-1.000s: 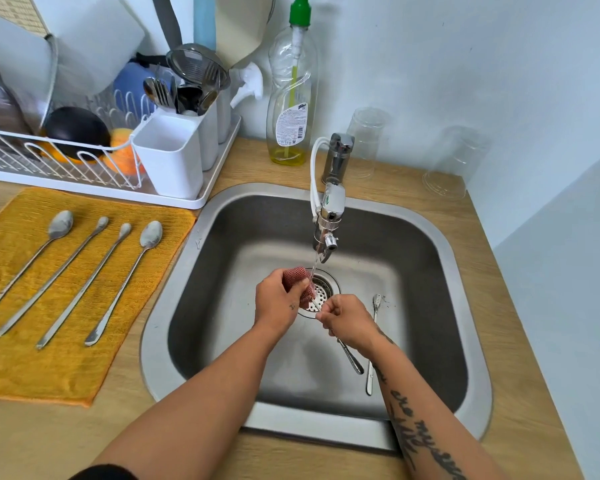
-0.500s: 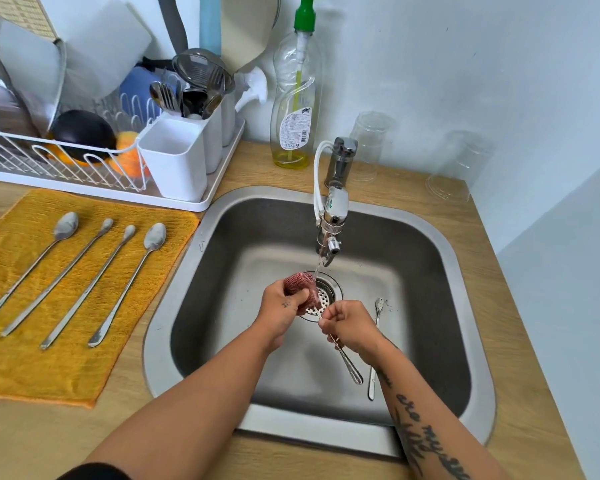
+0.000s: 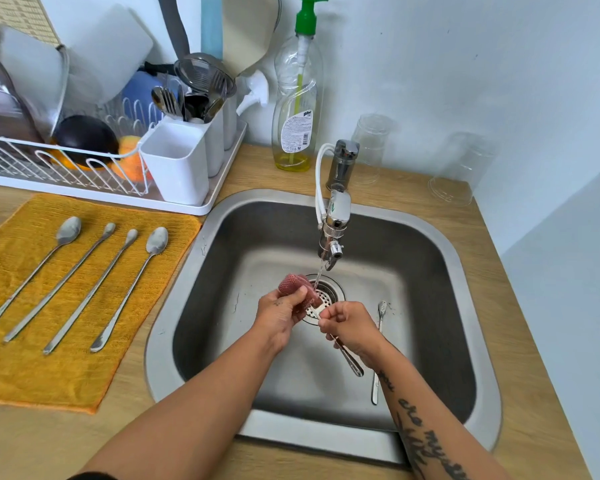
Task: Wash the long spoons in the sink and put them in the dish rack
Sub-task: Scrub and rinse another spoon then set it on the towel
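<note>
Hardly anything has shifted in the last second. My left hand (image 3: 278,318) has kept its fingers curled round the pink mesh scrubber (image 3: 293,285). My right hand (image 3: 350,327) still pinches the shaft of the long spoon (image 3: 352,363) between thumb and fingertips. Both hands sit right over the drain (image 3: 331,294), where they were, with the faucet's (image 3: 333,233) thin stream falling onto it.

The spoon's bowl end is hidden in the mesh, and its handle points away from the drain, back toward me. Since the spoon has stayed put, I judge I'm mid-scrub on this one, with rinsing and racking still to come.

A second spoon (image 3: 374,389) lies on the sink (image 3: 160,341) floor just right of the drain. Four more spoons (image 3: 84,282) wait on the orange cloth (image 3: 32,368), well left of the drain on the worktop (image 3: 520,375). The dish rack (image 3: 66,168) stands behind the cloth, further still from the drain. I cannot tell whether any long spoon is in it yet.
</note>
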